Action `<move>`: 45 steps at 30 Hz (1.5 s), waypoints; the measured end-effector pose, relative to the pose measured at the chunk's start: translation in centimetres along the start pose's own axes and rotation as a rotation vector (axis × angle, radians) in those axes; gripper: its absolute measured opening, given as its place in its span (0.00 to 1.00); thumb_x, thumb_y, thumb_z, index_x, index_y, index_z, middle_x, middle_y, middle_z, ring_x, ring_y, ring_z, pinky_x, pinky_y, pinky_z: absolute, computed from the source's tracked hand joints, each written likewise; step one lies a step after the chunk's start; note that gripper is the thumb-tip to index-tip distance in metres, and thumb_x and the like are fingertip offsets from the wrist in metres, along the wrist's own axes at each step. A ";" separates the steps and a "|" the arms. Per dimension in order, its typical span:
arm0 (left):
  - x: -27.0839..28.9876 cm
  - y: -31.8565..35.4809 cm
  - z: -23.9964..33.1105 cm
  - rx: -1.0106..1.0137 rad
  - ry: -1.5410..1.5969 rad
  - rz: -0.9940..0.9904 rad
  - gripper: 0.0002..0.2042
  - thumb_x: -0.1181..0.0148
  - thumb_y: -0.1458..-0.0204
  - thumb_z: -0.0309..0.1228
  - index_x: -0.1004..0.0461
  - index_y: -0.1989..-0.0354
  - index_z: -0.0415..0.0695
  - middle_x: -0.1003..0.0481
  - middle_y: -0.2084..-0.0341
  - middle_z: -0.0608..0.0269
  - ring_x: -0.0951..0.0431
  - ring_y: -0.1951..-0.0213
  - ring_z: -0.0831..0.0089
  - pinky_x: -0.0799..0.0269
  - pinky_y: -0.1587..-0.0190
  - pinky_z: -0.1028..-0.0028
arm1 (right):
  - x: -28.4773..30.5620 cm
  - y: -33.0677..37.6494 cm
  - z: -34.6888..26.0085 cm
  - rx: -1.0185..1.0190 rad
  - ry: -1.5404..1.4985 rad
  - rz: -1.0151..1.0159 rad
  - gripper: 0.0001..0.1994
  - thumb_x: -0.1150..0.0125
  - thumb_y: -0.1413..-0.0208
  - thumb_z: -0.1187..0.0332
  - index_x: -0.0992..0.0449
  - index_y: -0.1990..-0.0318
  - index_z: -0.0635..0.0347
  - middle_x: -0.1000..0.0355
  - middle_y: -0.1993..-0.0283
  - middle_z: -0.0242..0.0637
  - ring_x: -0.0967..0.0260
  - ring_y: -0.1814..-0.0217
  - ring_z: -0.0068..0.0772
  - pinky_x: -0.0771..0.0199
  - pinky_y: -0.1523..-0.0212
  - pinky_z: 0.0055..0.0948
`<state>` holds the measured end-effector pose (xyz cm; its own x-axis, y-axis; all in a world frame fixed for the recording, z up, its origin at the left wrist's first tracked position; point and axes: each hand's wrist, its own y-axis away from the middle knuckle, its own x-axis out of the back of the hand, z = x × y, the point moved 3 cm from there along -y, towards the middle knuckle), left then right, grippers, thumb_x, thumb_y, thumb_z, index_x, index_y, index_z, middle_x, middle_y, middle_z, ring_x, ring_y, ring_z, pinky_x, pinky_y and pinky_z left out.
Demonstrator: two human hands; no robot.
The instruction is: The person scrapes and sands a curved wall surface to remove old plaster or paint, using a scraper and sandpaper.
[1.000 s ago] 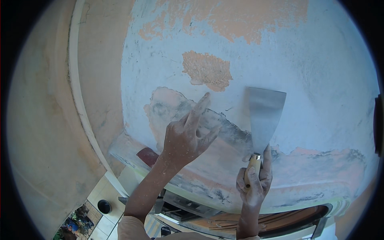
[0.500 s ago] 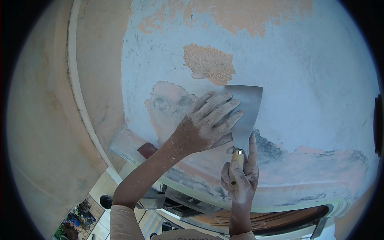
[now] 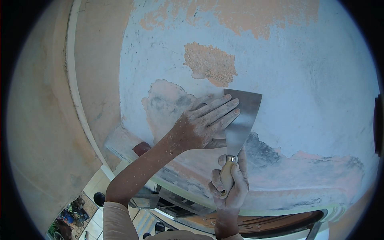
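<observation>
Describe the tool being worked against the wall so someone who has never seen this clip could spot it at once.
Start at the pale blue wall with peeling paint. Below its rough orange patch is a scraper, its wooden handle in the right hand, with the left hand pressing its blade. It is the only shiny metal thing there.

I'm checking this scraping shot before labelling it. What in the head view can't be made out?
- Left part of the scraper blade: covered by the left hand pressed flat on it.
- Most of the wooden handle: wrapped by the right hand.
- Wall under hand and blade: hidden, so its paint state is unknown.
- Things on the ground, lower left: too small and bent by the fisheye rim.
</observation>
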<state>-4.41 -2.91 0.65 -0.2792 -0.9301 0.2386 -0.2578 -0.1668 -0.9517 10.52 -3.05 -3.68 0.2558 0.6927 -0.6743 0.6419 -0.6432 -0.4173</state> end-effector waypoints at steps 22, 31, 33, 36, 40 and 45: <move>-0.7 -0.2 -0.8 0.029 -0.062 0.079 0.27 0.49 0.51 0.49 0.32 0.48 0.41 0.33 0.46 0.56 0.35 0.42 0.62 0.39 0.46 0.57 | -1.3 -1.0 -0.9 0.054 0.169 0.059 0.29 0.60 0.40 0.74 0.61 0.33 0.55 0.34 0.58 0.45 0.44 0.84 0.15 0.47 0.90 0.14; -0.4 -0.6 -0.9 0.016 -0.148 0.136 0.31 0.53 0.52 0.56 0.32 0.49 0.41 0.31 0.49 0.54 0.33 0.44 0.61 0.38 0.46 0.60 | -1.1 -1.6 -1.2 0.066 0.162 0.042 0.27 0.60 0.40 0.75 0.57 0.33 0.56 0.34 0.59 0.46 0.45 0.85 0.15 0.47 0.92 0.12; -0.5 -0.2 -0.4 0.034 -0.108 0.063 0.26 0.49 0.50 0.47 0.33 0.49 0.40 0.33 0.46 0.54 0.36 0.41 0.61 0.38 0.47 0.57 | -0.1 -0.9 -1.3 0.066 0.164 0.064 0.27 0.61 0.40 0.76 0.57 0.33 0.56 0.34 0.60 0.46 0.45 0.85 0.15 0.47 0.92 0.12; -1.1 0.2 -0.5 -0.011 -0.209 0.034 0.29 0.48 0.53 0.51 0.33 0.48 0.40 0.34 0.46 0.55 0.36 0.42 0.62 0.40 0.46 0.54 | -0.2 -1.0 -1.2 0.063 0.150 0.066 0.27 0.61 0.40 0.76 0.57 0.33 0.56 0.34 0.60 0.46 0.45 0.85 0.15 0.47 0.92 0.13; -0.3 -0.8 -1.0 0.037 -0.152 0.109 0.30 0.50 0.52 0.52 0.33 0.48 0.40 0.34 0.46 0.55 0.36 0.42 0.63 0.43 0.45 0.51 | -1.6 -1.8 -1.4 0.054 0.122 0.043 0.27 0.61 0.40 0.75 0.57 0.33 0.56 0.34 0.60 0.46 0.45 0.85 0.15 0.46 0.91 0.13; -0.7 -0.6 -0.6 0.038 -0.147 0.131 0.31 0.48 0.54 0.55 0.33 0.49 0.42 0.31 0.49 0.56 0.32 0.44 0.64 0.43 0.45 0.55 | -1.6 -1.5 -1.6 0.032 0.129 0.031 0.28 0.63 0.40 0.75 0.60 0.33 0.54 0.36 0.59 0.46 0.45 0.86 0.15 0.45 0.93 0.12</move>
<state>-4.64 -1.92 1.19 -0.1695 -0.9820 0.0838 -0.1924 -0.0504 -0.9800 10.31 -2.69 -1.00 0.3674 0.7068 -0.6045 0.6089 -0.6741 -0.4181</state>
